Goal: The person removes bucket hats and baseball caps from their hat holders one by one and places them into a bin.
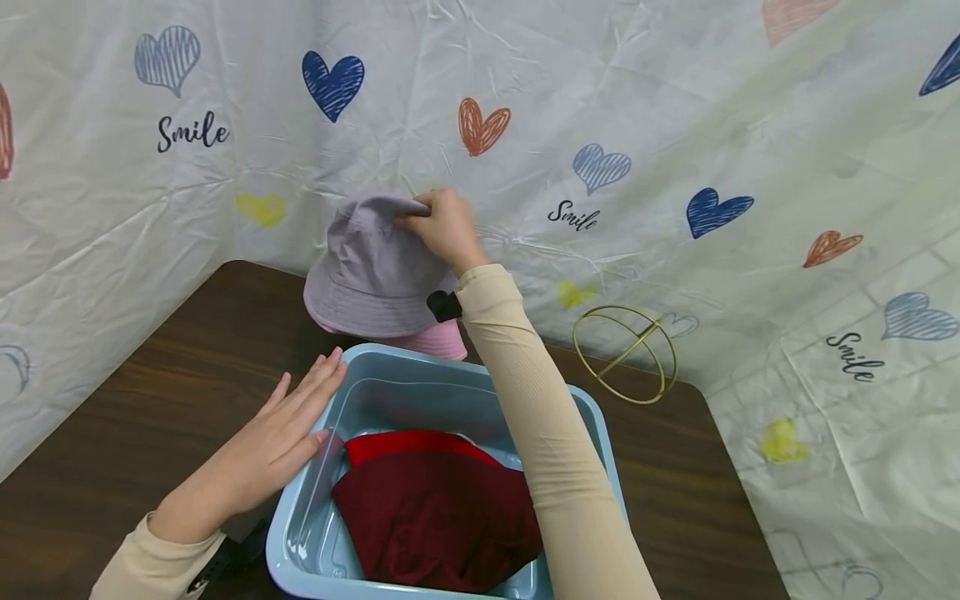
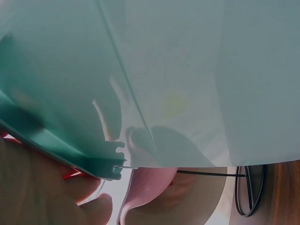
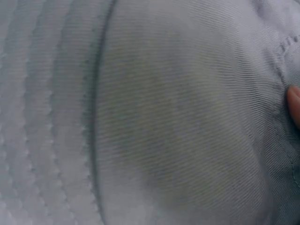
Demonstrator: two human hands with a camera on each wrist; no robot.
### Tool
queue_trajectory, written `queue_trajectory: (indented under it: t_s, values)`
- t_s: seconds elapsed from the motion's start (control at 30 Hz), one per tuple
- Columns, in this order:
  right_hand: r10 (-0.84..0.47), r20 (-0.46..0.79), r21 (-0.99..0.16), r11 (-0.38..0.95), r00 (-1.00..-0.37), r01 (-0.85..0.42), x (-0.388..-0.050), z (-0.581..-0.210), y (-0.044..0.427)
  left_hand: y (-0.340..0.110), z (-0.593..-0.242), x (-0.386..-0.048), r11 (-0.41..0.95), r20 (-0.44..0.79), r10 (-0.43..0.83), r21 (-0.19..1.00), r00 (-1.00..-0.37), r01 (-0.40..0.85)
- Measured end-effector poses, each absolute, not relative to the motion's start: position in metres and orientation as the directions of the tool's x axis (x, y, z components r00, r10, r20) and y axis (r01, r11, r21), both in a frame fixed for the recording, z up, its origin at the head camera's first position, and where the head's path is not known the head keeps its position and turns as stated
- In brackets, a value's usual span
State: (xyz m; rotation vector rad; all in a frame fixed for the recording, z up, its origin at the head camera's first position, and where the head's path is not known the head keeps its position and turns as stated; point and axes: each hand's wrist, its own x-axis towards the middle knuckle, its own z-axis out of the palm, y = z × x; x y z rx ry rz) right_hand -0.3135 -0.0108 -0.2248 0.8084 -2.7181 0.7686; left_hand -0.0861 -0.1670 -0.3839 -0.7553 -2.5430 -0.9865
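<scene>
My right hand pinches the crown of a lavender bucket hat behind the bin. Its stitched fabric fills the right wrist view, with a fingertip at the right edge. Pink brim material shows beneath that hat; whether it is a separate hat I cannot tell. With fingers stretched out, my left hand rests at the left rim of a light blue plastic bin. Inside the bin lies a dark red cloth item with a bright red band, probably a hat.
A gold wire stand stands on the dark wooden table, right of the bin. A white sheet printed with hearts and "Smile" hangs behind the table and along its sides.
</scene>
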Motion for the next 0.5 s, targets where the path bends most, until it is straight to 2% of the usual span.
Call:
queue_trajectory:
  t_s: [0.27,0.5]
  values:
    - [-0.372,0.407,-0.473,0.695,-0.834,-0.541,-0.313,-0.22,-0.002,-0.166,-0.384,-0.086,0.621,0.465,0.369,0.52,-0.804,0.586]
    - [-0.35,0.486,-0.503,0.637,-0.801,-0.584,-0.311,-0.216,0.008,-0.167,-0.383,-0.086,0.619,0.46,0.364,0.53,-0.81,0.579]
